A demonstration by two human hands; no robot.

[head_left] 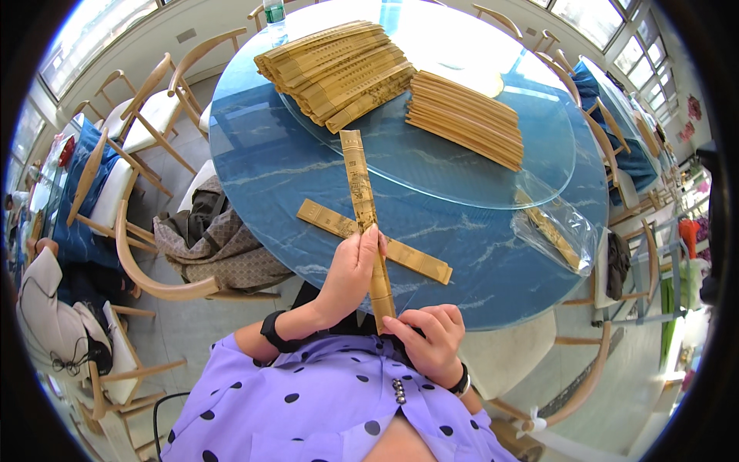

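A long, flat, gold-coloured paper chopstick sleeve (356,173) with dark print stands nearly upright in front of me. My left hand (346,276) is closed around its middle, thumb on top. The fingertips of my right hand (433,340) pinch its lower end. Whether anything is inside the sleeve cannot be seen. Under it, a similar sleeve (419,260) lies slantwise on the blue table, partly hidden by the held one and my left hand. Farther off, a large fanned pile of sleeves (339,69) sits beside a stack of thin wooden chopsticks (463,119).
The pile and stack rest on a round glass turntable (493,199) on the blue marbled table (262,165). A clear plastic bag (579,240) with a sleeve in it lies right. A bottle (275,21) stands far left. Chairs surround the table; one (165,286) bears a patterned bag (231,245).
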